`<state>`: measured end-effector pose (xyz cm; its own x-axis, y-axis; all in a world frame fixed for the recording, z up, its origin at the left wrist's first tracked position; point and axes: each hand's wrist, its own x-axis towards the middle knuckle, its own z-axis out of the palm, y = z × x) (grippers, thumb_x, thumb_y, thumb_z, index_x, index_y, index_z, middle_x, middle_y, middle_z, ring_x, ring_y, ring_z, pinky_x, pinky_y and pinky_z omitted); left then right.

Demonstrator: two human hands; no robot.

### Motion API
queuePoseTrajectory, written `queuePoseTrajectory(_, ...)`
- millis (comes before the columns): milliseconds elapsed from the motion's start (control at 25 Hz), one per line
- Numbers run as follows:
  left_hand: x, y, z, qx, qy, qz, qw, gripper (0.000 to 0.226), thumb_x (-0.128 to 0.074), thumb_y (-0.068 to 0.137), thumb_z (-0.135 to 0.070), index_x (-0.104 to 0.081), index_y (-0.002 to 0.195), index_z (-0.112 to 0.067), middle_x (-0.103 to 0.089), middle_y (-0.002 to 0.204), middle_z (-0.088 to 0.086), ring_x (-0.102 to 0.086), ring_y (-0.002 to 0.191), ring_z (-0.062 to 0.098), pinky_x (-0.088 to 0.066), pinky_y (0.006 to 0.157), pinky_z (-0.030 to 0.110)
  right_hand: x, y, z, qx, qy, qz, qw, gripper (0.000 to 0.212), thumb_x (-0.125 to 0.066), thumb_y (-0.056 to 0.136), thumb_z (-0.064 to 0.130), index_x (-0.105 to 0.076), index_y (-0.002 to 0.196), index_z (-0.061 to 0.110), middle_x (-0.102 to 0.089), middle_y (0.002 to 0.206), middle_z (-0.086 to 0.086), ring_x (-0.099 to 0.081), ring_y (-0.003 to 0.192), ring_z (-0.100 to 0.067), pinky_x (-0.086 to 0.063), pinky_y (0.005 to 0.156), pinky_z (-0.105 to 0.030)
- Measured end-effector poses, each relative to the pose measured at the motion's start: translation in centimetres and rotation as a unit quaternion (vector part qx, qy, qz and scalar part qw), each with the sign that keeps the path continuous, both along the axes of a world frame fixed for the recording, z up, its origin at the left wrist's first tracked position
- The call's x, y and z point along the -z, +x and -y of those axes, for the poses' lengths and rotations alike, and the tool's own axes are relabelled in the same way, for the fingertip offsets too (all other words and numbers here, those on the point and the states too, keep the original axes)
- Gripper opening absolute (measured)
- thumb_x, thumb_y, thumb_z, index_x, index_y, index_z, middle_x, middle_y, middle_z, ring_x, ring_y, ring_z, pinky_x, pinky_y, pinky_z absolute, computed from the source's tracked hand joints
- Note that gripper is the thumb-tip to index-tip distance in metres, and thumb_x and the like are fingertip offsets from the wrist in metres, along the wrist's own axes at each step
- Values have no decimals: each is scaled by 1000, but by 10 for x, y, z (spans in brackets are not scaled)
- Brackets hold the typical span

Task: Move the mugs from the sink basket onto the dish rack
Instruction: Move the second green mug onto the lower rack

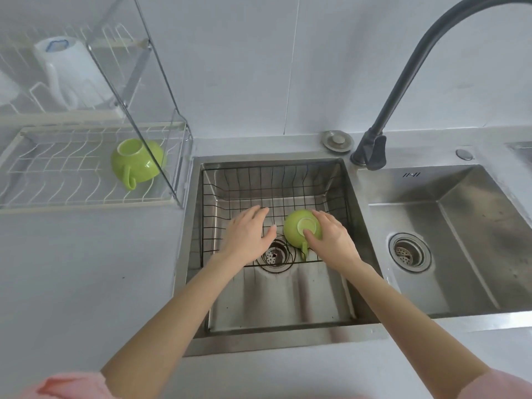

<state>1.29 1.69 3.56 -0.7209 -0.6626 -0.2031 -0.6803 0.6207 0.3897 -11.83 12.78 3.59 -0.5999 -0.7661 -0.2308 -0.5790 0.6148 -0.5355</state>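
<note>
A green mug (295, 227) lies upside down in the black wire sink basket (244, 182), its handle toward me. My right hand (334, 240) rests on the mug's right side, with fingers curled over it and the thumb on its base. To the mug's left, my left hand (247, 234) hovers over the basket, fingers apart and holding nothing. A second green mug (138, 162) sits upside down on the lower tier of the white wire dish rack (43, 168) at the left.
A white jug (69, 73) stands on the rack's upper tier, behind a clear raised cover (138, 82). A black faucet (403, 82) arches over the sinks. A second steel basin (460, 240) lies to the right. Grey counter (86, 269) stretches in front of the rack.
</note>
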Motion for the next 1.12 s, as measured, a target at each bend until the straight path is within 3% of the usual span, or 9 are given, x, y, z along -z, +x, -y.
queuePoseTrajectory(200, 11, -32, 2, -5, 43, 12, 999, 53, -38, 93, -36, -31, 141, -13, -34, 150, 4, -33, 137, 21, -30, 110, 38, 19, -26, 7, 22, 24, 47, 998, 54, -50, 90, 28, -35, 140, 13, -40, 146, -7, -41, 131, -27, -39, 105, -40)
queuePoseTrajectory(400, 39, -60, 9, -109, 229, -19, 967, 57, -50, 88, -37, -37, 138, -12, -41, 146, 8, -39, 134, 23, -32, 110, 35, 44, -44, 18, 63, 45, 119, 990, 55, -50, 91, 27, -33, 141, 12, -44, 141, -13, -44, 128, -30, -40, 102, -40)
queuePoseTrajectory(520, 58, -74, 10, -154, 295, -10, 943, 59, -55, 86, -36, -38, 137, -11, -45, 144, 8, -43, 131, 23, -34, 108, 33, 61, -54, 25, 97, 67, 163, 980, 55, -49, 91, 26, -33, 141, 12, -46, 140, -15, -43, 128, -32, -38, 101, -39)
queuePoseTrajectory(880, 101, -110, 21, -241, 356, -16, 903, 62, -61, 84, -31, -37, 136, -8, -49, 138, 9, -48, 125, 23, -37, 96, 26, 100, -80, 52, 178, 75, 254, 948, 54, -50, 91, 22, -33, 141, 8, -48, 138, -16, -45, 127, -30, -38, 100, -31)
queuePoseTrajectory(1120, 115, -122, 24, -256, 378, -21, 889, 63, -61, 84, -31, -35, 138, -11, -51, 136, 7, -51, 121, 23, -37, 88, 23, 116, -87, 56, 201, 73, 281, 936, 57, -51, 91, 27, -30, 142, 14, -48, 140, -13, -45, 127, -31, -38, 102, -35)
